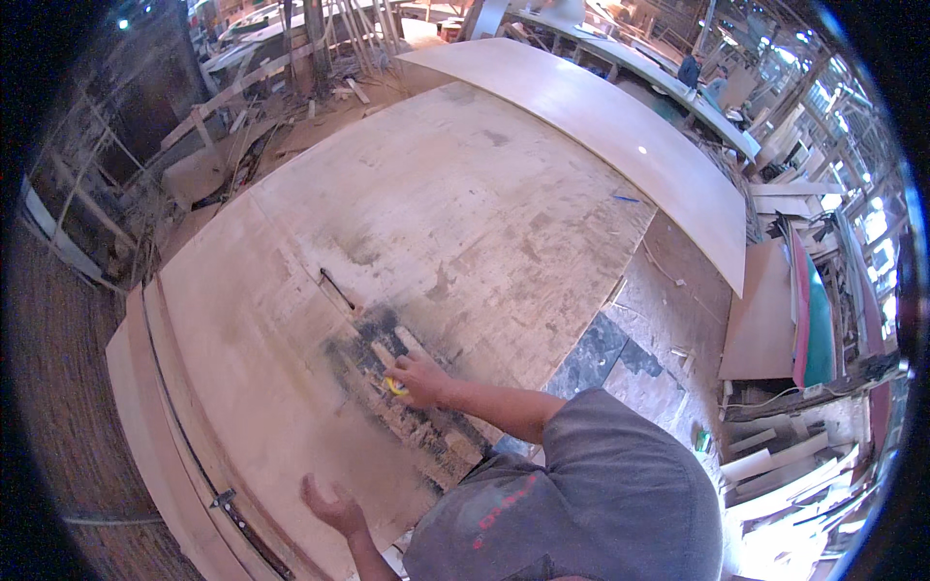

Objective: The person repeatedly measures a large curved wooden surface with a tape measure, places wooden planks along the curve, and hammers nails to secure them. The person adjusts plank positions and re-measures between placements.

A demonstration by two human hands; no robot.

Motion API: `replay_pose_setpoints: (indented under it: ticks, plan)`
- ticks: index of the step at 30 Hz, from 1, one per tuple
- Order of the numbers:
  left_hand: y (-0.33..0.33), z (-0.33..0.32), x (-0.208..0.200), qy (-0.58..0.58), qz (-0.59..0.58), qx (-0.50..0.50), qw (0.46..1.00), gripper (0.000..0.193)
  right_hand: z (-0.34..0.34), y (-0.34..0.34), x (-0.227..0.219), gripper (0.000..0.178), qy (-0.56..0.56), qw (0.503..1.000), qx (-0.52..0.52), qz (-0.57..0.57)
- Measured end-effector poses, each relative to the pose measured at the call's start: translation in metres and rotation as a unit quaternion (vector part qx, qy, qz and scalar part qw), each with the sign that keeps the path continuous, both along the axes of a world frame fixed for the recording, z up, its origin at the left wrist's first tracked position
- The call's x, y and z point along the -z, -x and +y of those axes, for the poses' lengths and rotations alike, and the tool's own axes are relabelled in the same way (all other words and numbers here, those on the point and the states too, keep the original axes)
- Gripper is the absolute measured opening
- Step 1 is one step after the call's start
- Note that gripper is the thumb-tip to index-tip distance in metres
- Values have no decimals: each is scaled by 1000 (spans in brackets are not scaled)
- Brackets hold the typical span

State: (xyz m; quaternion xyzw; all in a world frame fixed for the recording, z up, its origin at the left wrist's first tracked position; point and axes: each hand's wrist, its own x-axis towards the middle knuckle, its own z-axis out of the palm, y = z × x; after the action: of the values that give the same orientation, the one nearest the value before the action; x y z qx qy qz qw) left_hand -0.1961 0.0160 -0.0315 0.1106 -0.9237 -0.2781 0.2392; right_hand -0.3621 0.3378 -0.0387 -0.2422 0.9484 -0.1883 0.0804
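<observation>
My right hand [417, 378] is closed around a small yellow thing [396, 385] that looks like a tape measure, partly covered by the fingers. It is over a dark, worn patch [373, 339] in the large plywood surface [465, 194], where short wood strips [407, 339] and rough, splintered wood lie. Just beyond the patch is a slim dark stick-like tool [337, 288]. Held apart from it, my left hand [329, 505] hovers over the near left part of the plywood, its fingers spread and nothing in them.
A long dark rail with a fitting [223, 499] runs along the left edge. Another pale sheet [601, 107] overlaps the far right side, near a blue pen-like thing [626, 199]. Sheets [765, 320] and offcuts [775, 465] are stacked at right. Two people [690, 70] stand far back.
</observation>
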Motion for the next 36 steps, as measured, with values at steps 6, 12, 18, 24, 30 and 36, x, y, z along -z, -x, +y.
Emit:
replay_pose_setpoints:
  ticks: [6,12,18,24,30,36]
  plan:
    - [44,72,-24,-497,-276,140,811,38,-20,-41,-19,71,253,922,-31,-293]
    - [47,93,-48,-520,-383,171,744,27,-29,-74,-53,59,323,926,-125,-151]
    - [55,62,-35,-530,-395,193,725,21,-13,-54,-80,51,183,939,-105,-270]
    - [72,-27,-24,-657,-174,143,719,20,91,1,-20,34,121,973,-66,-186]
    - [44,-168,-30,-696,-66,-99,708,51,208,57,-20,25,-34,992,32,-119]
    - [56,-176,-22,-222,-221,-90,945,74,241,105,-18,12,75,995,55,-23]
